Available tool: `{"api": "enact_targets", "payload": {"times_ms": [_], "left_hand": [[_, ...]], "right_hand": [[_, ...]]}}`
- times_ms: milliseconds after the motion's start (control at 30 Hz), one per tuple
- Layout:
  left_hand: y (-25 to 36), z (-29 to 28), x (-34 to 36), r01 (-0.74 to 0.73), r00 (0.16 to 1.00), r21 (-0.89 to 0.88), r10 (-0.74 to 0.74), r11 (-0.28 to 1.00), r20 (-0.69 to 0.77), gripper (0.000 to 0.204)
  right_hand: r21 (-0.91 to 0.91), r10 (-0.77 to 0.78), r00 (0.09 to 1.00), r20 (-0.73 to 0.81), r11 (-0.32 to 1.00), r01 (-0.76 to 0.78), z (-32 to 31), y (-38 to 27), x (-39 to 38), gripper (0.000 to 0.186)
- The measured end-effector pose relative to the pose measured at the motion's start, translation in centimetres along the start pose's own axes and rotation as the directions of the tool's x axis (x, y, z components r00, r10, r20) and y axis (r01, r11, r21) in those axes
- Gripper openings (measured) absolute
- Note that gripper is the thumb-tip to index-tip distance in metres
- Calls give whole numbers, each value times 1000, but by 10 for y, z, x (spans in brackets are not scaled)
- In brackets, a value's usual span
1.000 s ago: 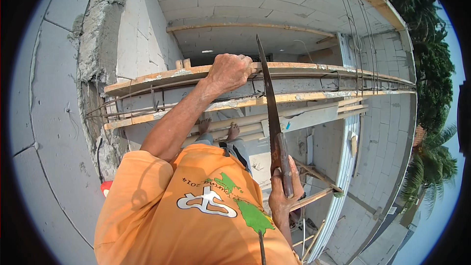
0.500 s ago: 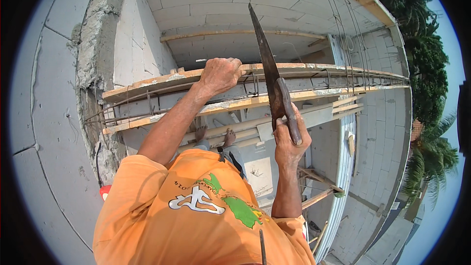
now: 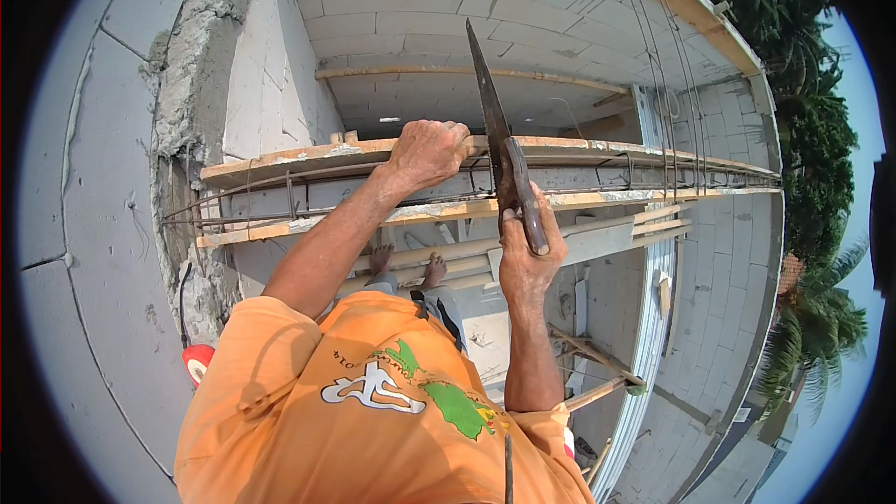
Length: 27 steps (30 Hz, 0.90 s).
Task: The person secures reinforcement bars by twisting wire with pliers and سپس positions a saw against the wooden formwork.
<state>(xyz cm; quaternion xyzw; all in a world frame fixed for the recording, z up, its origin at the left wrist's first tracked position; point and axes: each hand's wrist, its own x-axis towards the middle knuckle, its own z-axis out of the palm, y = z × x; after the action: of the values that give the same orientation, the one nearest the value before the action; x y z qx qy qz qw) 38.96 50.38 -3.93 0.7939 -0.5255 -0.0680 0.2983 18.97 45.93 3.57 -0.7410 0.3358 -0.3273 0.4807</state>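
Note:
My right hand point(image 3: 534, 257) is closed around the dark wooden handle point(image 3: 527, 201) of a handsaw point(image 3: 493, 103). The saw's toothed blade points away from me, crossing over the far board near my left hand. My left hand point(image 3: 429, 151) is closed over the top edge of that far formwork board point(image 3: 317, 161), left of the blade. Nearer to me runs a second formwork board point(image 3: 411, 215). Between the two lies a cage of steel bars point(image 3: 359, 189). Whether the teeth touch the wood I cannot tell.
A rough concrete column point(image 3: 191, 84) stands at the left, beside a grey block wall point(image 3: 121, 177). Below the boards are bamboo poles point(image 3: 448, 252) and my bare feet point(image 3: 435, 271). Upright steel bars point(image 3: 658, 65) rise at the right. A wooden brace point(image 3: 597, 392) stands lower right.
The handsaw and my right hand have moved left and slightly forward, closer to my left hand. My left hand stays on the far board. The view has shifted a little.

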Motion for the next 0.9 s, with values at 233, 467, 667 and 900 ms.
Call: {"api": "enact_targets", "payload": {"times_ms": [233, 467, 667, 900], "left_hand": [[-3, 1, -2, -22, 1000, 27, 23, 999, -13, 25], [3, 4, 6, -161, 985, 1, 161, 987, -68, 13], [-10, 3, -5, -64, 993, 48, 68, 997, -94, 11], [1, 4, 3, -60, 994, -26, 58, 998, -93, 10]], "right_hand": [[-82, -16, 1000, 15, 997, 17, 5, -8, -7, 44], [51, 358, 928, -100, 933, -355, -45, -42, -92, 45], [51, 415, 905, -89, 910, -412, -57, -57, -113, 46], [15, 198, 954, -225, 980, -200, -112, -77, -111, 46]]}}
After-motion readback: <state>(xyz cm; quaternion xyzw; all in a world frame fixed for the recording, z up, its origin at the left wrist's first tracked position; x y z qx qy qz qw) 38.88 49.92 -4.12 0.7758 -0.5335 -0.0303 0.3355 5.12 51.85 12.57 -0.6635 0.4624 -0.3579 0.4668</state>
